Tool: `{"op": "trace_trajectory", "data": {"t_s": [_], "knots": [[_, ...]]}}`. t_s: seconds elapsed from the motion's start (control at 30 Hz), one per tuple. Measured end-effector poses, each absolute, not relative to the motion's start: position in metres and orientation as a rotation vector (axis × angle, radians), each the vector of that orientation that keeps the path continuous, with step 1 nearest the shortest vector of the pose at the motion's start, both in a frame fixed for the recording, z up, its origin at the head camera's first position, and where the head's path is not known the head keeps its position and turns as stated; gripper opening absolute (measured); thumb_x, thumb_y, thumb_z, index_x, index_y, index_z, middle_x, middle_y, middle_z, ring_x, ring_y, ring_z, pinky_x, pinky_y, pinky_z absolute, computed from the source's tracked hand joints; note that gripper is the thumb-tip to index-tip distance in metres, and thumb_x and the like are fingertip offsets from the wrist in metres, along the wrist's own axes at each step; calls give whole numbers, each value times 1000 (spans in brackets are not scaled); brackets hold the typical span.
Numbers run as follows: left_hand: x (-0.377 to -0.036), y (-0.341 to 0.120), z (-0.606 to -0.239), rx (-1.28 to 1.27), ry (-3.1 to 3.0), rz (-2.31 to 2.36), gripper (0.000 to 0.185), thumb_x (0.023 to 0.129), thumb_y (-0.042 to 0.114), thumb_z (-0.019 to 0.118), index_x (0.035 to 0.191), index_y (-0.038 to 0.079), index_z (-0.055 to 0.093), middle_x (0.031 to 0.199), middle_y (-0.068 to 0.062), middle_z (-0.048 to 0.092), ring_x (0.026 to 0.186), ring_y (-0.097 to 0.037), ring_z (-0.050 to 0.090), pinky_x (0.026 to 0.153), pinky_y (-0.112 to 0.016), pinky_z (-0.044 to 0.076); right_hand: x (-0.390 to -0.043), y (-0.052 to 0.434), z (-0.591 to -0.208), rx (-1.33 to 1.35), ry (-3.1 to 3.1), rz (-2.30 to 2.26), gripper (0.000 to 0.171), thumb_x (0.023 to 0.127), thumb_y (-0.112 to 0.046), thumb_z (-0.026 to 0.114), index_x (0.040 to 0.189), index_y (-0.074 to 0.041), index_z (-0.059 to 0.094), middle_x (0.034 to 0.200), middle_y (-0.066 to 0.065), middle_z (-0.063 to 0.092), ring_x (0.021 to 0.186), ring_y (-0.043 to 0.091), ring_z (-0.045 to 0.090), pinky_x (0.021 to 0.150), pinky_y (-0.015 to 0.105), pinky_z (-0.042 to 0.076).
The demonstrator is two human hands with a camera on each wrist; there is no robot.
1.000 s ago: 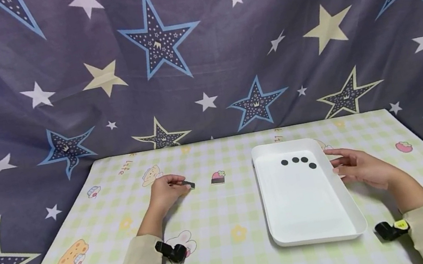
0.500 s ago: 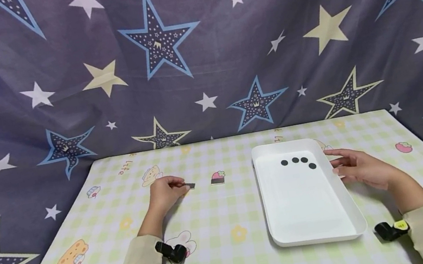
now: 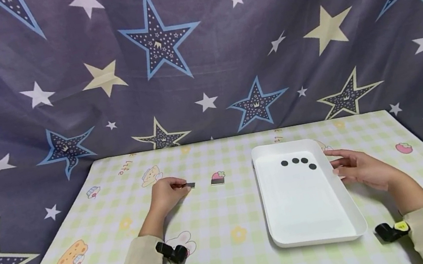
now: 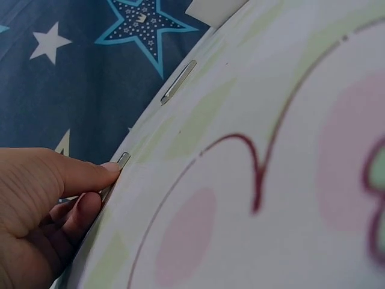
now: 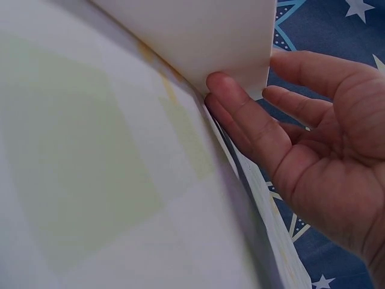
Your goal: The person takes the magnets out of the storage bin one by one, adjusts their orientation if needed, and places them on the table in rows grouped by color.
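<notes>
My left hand (image 3: 166, 193) lies on the checked tablecloth at centre left. Its fingertips pinch the near edge of a small thin dark piece (image 3: 191, 185) that sits low on the cloth. In the left wrist view the fingertip (image 4: 108, 171) sits on that thin piece (image 4: 123, 159). A second small flat piece (image 3: 217, 178), dark with a pink top, lies just to its right (image 4: 178, 81). My right hand (image 3: 357, 166) rests with relaxed fingers against the right wall of a white tray (image 3: 317, 238). The thumb (image 5: 234, 108) touches the tray wall (image 5: 198, 36).
Several black discs (image 3: 296, 160) lie in a row at the far end of the tray. The tablecloth (image 3: 229, 241) carries cartoon prints. A star-patterned dark curtain (image 3: 199, 59) hangs behind and around the table. Small wrist cameras sit at both sleeves.
The dark piece at my left fingertips has settled a little lower and flatter. Both hands and the tray have stayed in place.
</notes>
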State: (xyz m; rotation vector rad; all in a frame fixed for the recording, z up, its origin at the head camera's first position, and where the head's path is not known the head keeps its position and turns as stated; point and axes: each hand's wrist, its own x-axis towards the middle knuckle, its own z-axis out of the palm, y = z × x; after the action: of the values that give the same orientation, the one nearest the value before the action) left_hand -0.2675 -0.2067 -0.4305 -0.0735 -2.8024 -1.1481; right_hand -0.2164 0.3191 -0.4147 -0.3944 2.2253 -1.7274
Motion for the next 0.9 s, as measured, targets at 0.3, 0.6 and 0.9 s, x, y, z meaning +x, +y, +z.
{"op": "trace_trajectory", "data": {"t_s": [0.3, 0.6, 0.9], "knots": [[-270, -205, -432, -58, -2777, -1172, 20, 80, 18, 81, 96, 7, 76, 86, -2, 70, 75, -17, 60, 69, -34, 48, -214, 320, -414, -402, 2228, -1733, 60, 99, -8, 57, 151, 1, 28, 132, 31, 42, 103, 10, 60, 82, 35, 56], [-269, -206, -430, -10, -2681, -1352, 23, 80, 13, 80, 101, 5, 75, 90, -6, 70, 75, -18, 62, 63, -30, 51, -214, 321, -415, -392, 2225, -1730, 60, 100, -9, 56, 151, 1, 27, 131, 31, 41, 103, 10, 59, 82, 34, 56], [-267, -206, -422, 16, -2602, -1565, 28, 81, 13, 79, 106, 2, 73, 91, -7, 69, 72, -15, 63, 58, -27, 51, -215, 319, -414, -410, 2222, -1729, 60, 100, -9, 56, 151, 3, 26, 132, 33, 40, 104, 10, 60, 82, 35, 56]]}}
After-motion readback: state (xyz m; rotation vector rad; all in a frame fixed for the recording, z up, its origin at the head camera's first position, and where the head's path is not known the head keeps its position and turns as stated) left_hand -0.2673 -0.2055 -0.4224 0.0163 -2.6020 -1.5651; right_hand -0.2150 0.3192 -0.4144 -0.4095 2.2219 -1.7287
